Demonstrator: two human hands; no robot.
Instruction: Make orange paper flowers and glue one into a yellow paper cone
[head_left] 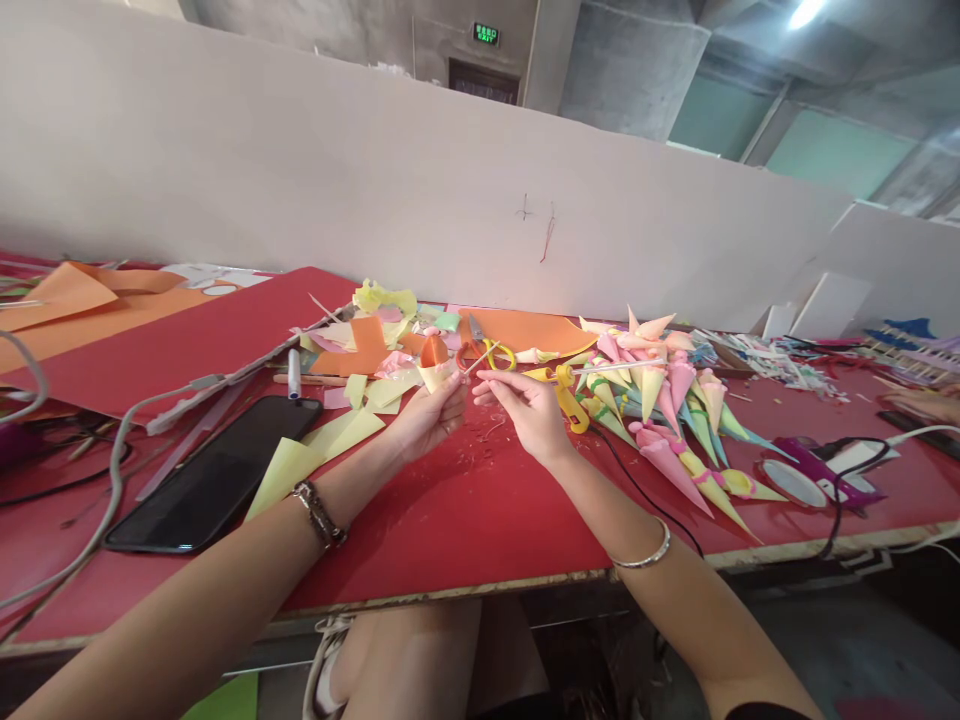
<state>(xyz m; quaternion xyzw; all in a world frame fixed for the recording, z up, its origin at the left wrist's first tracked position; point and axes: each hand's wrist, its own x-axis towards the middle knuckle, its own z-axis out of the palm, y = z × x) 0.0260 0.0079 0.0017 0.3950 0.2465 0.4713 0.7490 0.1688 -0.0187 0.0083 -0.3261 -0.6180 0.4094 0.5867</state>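
My left hand (pixel 431 420) is closed round a small paper cone (pixel 435 372), pale outside with orange showing at its top. A thin wooden stick (pixel 484 358) slants up to the right from beside its fingertips. Close by on the right, my right hand (pixel 531 410) has its thumb and fingers pinched together; what they hold, if anything, is too small to make out. Just behind the hands lie scissors (pixel 507 356) with yellow and orange handles. A yellow glue gun (pixel 571 405) rests beside my right hand, its black cord running toward the table's front edge.
Pastel paper cones (pixel 675 460) are heaped on the right. A black phone (pixel 217 475), yellow paper pieces (pixel 285 470) and a white tube (pixel 294 374) lie left. A purple device (pixel 847 485) with cables sits far right. A pale partition (pixel 375 180) stands behind the red table (pixel 465 540).
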